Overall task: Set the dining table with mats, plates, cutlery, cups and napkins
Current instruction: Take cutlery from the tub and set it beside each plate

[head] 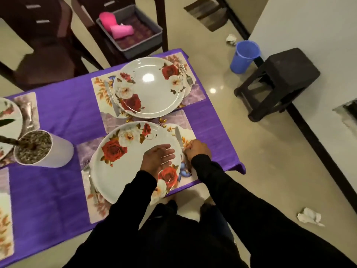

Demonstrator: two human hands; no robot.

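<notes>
A white plate with red roses lies on a floral mat at the near edge of the purple table. My left hand rests flat on the plate's right side, fingers straight. My right hand grips the handle of a knife that lies on the mat right of the plate, blade pointing away. A fork lies left of this plate. A second rose plate sits on the far mat, with a knife on its left and a fork on its right.
A white pot with a plant stands left of the near plate. More mats and a plate edge show at the left. A grey tray holding pink cloth sits on a chair beyond. On the floor: blue cup, dark stool, crumpled tissues.
</notes>
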